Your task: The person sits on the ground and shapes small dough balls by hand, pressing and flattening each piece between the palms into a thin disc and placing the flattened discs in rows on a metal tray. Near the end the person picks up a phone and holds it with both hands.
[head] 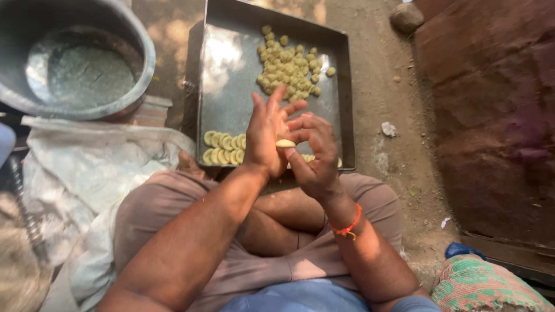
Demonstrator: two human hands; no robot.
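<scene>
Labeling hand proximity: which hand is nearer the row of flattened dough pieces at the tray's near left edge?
Left. The left hand sits just right of the flattened dough row; the right hand is farther right, both pinching a dough piece.

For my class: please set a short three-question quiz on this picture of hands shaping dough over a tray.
1. True or false: both hands hold one dough piece between them.
2. Which lies nearer the person on the metal tray? A. the heap of small dough balls B. the row of flattened pieces
3. What is on the right hand's wrist?

Key: 1 true. 2 B. 3 an orange thread band. The left hand has fingers spread upward.
</scene>
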